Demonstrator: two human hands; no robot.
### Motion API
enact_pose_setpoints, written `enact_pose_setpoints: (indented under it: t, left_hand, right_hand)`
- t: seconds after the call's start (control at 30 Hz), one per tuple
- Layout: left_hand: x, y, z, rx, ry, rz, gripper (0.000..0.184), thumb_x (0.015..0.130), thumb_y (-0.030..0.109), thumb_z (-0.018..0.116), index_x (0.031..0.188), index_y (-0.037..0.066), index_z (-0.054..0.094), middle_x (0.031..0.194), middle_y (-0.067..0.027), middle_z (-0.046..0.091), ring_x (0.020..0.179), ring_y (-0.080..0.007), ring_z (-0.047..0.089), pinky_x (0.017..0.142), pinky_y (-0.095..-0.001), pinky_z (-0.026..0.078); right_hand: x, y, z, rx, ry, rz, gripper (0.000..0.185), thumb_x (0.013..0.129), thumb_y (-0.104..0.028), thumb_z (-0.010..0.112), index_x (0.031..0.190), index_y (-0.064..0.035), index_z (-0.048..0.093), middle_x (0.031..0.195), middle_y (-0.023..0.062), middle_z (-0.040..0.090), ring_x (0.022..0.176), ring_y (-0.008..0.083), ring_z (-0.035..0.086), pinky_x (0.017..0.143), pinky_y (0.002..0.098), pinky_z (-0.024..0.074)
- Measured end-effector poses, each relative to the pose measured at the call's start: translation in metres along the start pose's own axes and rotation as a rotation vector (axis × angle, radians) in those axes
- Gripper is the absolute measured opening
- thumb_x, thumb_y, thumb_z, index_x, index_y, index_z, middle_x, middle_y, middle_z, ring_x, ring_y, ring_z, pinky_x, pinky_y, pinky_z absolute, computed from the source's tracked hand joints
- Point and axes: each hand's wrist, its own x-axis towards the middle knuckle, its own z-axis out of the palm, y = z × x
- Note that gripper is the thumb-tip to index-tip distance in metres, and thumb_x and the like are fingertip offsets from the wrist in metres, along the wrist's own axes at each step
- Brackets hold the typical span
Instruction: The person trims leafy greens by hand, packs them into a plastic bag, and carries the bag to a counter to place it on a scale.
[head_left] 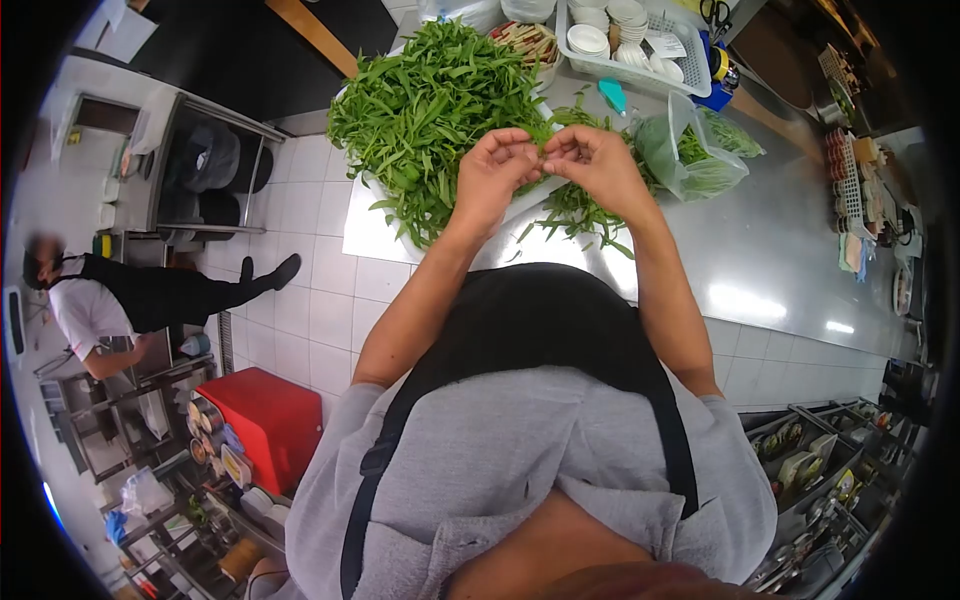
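Note:
A large heap of leafy greens (430,110) fills a white tray on the steel counter (720,240). At the tray's right edge, my left hand (495,175) and my right hand (595,168) meet at the fingertips. Both hands are pinched on a small green sprig (541,135) between them. Loose stems and leaves (590,215) lie on the counter under and beside my right hand. Just right of it, an open clear plastic bag (680,155) holds more greens.
Behind the hands are a teal object (612,96), a white basket (640,75) of small dishes and a container of red-and-white pieces (525,45). A person (130,300) in a black apron is at the far left, beyond a red box (260,425).

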Motion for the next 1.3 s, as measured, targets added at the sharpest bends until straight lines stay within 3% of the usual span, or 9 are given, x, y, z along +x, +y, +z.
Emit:
enact_pose_setpoints:
  t: [0.1,0.3,0.4,0.6,0.8,1.0,1.1,1.3]
  left_hand:
    - [-0.001,-0.001,0.001,0.043,-0.063,0.003,0.030,0.094,0.001,0.064,0.123,0.000,0.057,0.108,-0.0072,0.069,0.097,-0.0153,0.067,0.084,-0.0290,0.054]
    - [0.000,0.001,0.012,0.092,-0.150,0.017,0.020,0.098,0.004,0.056,0.117,0.000,0.062,0.111,-0.0093,0.071,0.100,-0.0159,0.067,0.084,-0.0282,0.054]
    - [-0.001,0.004,0.017,0.074,-0.021,0.000,0.018,0.099,0.007,0.056,0.113,0.000,0.065,0.104,-0.0091,0.072,0.092,-0.0144,0.067,0.078,-0.0273,0.053]
    - [0.001,0.004,0.009,0.250,-0.040,-0.078,0.021,0.097,0.012,0.065,0.114,0.000,0.067,0.091,-0.0068,0.071,0.070,-0.0085,0.059,0.063,-0.0225,0.048]
    - [-0.004,0.004,0.028,0.195,-0.066,-0.014,0.023,0.090,0.007,0.074,0.112,-0.001,0.070,0.084,-0.0021,0.068,0.066,-0.0060,0.055,0.059,-0.0201,0.042]
    - [-0.001,0.006,0.029,0.182,-0.046,0.019,0.023,0.091,0.009,0.075,0.112,0.001,0.072,0.085,0.0002,0.067,0.062,-0.0045,0.046,0.055,-0.0211,0.036]
    - [-0.001,0.004,0.029,0.159,-0.039,0.040,0.022,0.090,0.013,0.076,0.108,0.001,0.073,0.076,0.0041,0.062,0.059,-0.0020,0.043,0.052,-0.0186,0.033]
    - [-0.001,0.006,0.026,0.147,-0.063,0.012,0.020,0.090,0.014,0.076,0.105,0.000,0.073,0.075,0.0041,0.062,0.059,-0.0021,0.042,0.053,-0.0188,0.032]
  right_hand:
    - [-0.003,0.005,0.000,0.026,0.026,0.004,0.018,0.084,-0.005,0.077,0.098,0.0003,0.067,0.087,0.0024,0.066,0.079,0.0075,0.059,0.071,0.0231,0.0498]
    - [-0.008,0.026,-0.007,0.195,0.212,-0.022,0.021,0.086,-0.004,0.075,0.102,-0.0005,0.064,0.089,0.0019,0.065,0.080,0.0077,0.060,0.072,0.0216,0.0496]
    - [-0.012,0.029,-0.014,0.339,0.244,-0.018,0.019,0.089,-0.002,0.072,0.105,0.0006,0.063,0.091,0.0030,0.065,0.081,0.0087,0.061,0.074,0.0227,0.0511]
    - [-0.022,0.034,-0.023,0.562,0.264,0.009,0.019,0.093,-0.001,0.066,0.112,0.0027,0.062,0.096,0.0062,0.066,0.086,0.0124,0.064,0.079,0.0277,0.0543]
    - [-0.029,0.030,-0.021,0.685,0.174,0.000,0.022,0.095,0.000,0.064,0.117,0.0041,0.062,0.100,0.0078,0.066,0.088,0.0141,0.065,0.081,0.0290,0.0547]
    - [-0.031,0.031,-0.018,0.699,0.115,0.007,0.022,0.095,-0.003,0.066,0.115,0.0036,0.063,0.100,0.0073,0.066,0.088,0.0143,0.065,0.080,0.0279,0.0538]
    - [-0.032,0.030,-0.017,0.721,0.086,0.013,0.022,0.095,-0.005,0.067,0.115,0.0026,0.062,0.098,0.0068,0.066,0.087,0.0140,0.065,0.077,0.0272,0.0529]
    - [-0.033,0.024,-0.017,0.710,0.019,0.059,0.024,0.096,-0.006,0.065,0.119,0.0014,0.060,0.100,0.0069,0.066,0.087,0.0139,0.064,0.076,0.0273,0.0505]
